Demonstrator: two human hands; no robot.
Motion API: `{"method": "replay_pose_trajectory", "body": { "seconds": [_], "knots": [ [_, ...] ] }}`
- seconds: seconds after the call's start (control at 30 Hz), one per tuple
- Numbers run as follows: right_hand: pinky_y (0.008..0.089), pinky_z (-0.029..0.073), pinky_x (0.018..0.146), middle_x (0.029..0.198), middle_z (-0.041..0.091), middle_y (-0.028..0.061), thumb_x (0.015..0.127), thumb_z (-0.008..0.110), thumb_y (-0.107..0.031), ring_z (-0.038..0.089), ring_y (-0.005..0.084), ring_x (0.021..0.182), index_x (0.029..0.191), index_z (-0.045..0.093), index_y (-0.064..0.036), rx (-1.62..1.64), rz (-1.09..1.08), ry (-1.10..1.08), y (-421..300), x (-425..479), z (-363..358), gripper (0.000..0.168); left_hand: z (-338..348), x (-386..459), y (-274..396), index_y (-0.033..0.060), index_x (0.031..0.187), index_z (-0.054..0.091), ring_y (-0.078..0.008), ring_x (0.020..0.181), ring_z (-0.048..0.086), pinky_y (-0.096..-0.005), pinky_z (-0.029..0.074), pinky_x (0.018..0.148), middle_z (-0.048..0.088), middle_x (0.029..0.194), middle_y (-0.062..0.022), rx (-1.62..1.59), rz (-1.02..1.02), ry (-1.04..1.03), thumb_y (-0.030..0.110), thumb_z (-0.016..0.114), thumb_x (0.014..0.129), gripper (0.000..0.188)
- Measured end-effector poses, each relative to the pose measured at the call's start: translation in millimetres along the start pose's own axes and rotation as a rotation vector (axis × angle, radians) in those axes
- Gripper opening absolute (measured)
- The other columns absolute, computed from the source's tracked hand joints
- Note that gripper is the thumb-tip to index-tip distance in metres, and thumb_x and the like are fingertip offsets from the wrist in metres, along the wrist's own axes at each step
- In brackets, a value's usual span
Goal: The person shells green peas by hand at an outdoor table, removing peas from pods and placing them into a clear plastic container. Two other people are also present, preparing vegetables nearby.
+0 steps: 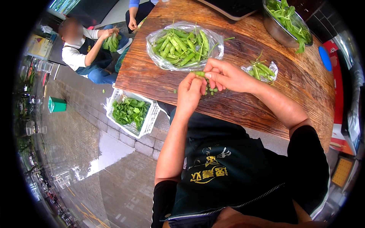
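Over the near edge of a wooden table, my left hand and my right hand meet at one green pea pod. The fingertips of both pinch it. Loose shelled peas lie on the table just under and behind my fingers. Beyond my hands, a clear plastic bag lies spread out, heaped with whole pea pods. Right of my right wrist, a small pile of pods rests on another piece of clear plastic.
A metal bowl of leafy greens and a black flat appliance stand at the table's far side. A white plastic basket of greens is below the left edge. Two people sit beyond, one holding leafy vegetables. A green bin stands farther left.
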State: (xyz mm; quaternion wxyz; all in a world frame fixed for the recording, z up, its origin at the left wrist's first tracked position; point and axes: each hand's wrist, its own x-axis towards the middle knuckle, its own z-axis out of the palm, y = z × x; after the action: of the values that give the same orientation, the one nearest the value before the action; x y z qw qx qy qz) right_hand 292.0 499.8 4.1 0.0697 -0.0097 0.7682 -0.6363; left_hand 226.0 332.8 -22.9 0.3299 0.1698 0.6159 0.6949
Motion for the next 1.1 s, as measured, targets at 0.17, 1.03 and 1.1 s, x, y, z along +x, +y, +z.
{"method": "replay_pose_trajectory", "body": {
  "seconds": [0.17,1.03,1.1],
  "knots": [
    [0.0213,0.044,0.053,0.074,0.058,0.0033,0.097,0.048,-0.014,0.053,0.0076,0.060,0.102,0.047,-0.003,-0.022,0.012,0.012,-6,-4,2,0.012,0,-1,4,0.0031,0.080,0.052,-0.0039,0.047,0.033,-0.0199,0.022,0.041,0.048,0.062,-0.0011,-0.037,-0.068,-0.030,0.016,0.049,0.089,0.016],
    [0.0210,0.042,0.046,0.070,0.059,0.0045,0.101,0.037,-0.019,0.053,0.0076,0.053,0.101,0.047,-0.004,0.007,0.078,0.005,-7,0,3,0.019,-6,3,8,0.0054,0.080,0.049,-0.0042,0.044,0.031,-0.0205,0.020,0.040,0.047,0.060,-0.0009,-0.176,-0.148,-0.052,0.007,0.052,0.084,0.005],
    [0.0201,0.041,0.045,0.070,0.059,0.0041,0.102,0.035,-0.020,0.052,0.0072,0.051,0.101,0.047,-0.004,0.081,0.111,-0.035,-2,2,-1,0.020,-7,4,7,0.0057,0.078,0.048,-0.0044,0.044,0.031,-0.0205,0.020,0.040,0.047,0.060,-0.0014,-0.193,-0.166,-0.071,0.006,0.051,0.084,0.006]
  ]
}}
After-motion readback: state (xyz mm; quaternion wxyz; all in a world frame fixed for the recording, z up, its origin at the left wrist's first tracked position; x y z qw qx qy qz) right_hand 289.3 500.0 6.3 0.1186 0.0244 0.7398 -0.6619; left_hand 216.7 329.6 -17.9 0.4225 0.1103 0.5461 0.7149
